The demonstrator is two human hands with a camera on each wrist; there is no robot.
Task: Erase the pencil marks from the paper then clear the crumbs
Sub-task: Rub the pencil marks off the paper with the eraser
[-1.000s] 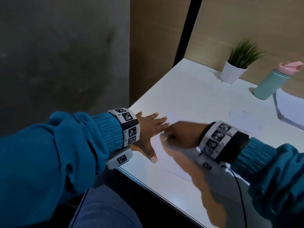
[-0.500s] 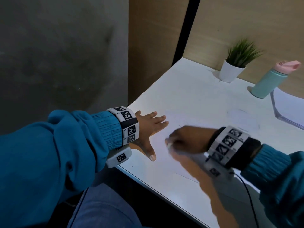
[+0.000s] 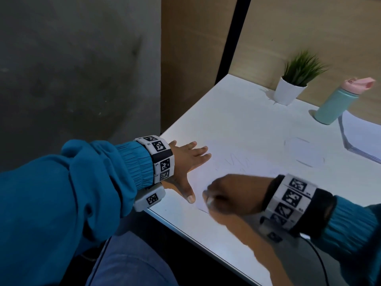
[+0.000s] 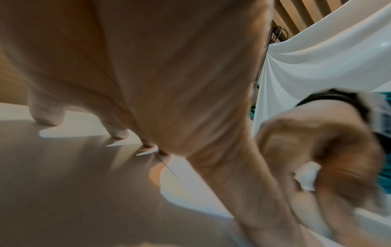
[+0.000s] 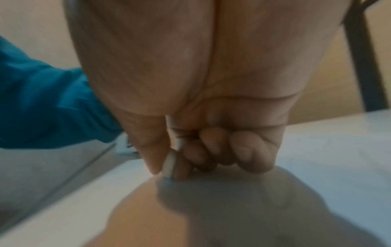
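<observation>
A white sheet of paper [image 3: 257,139] lies on the white table [image 3: 231,104]. It carries faint pencil marks: a zigzag [image 3: 234,162], a loop [image 3: 303,151] further right and a short line [image 3: 203,210] near the front. My left hand [image 3: 188,168] lies flat on the sheet's left part, fingers spread and straight, pressing it down [image 4: 118,133]. My right hand [image 3: 226,195] is curled into a fist, blurred by motion. Its thumb and forefinger pinch a small pale eraser [image 3: 208,201] [image 5: 169,165] against the paper, just right of my left thumb.
At the back stands a potted green plant [image 3: 292,87], with a teal bottle with a pink lid [image 3: 338,102] to its right. A stack of papers [image 3: 362,137] lies at the far right. The table's front edge [image 3: 185,230] runs diagonally close to my hands.
My right hand has slid with the eraser toward the table's front edge, uncovering the zigzag marks. The left hand has stayed flat in the same place.
</observation>
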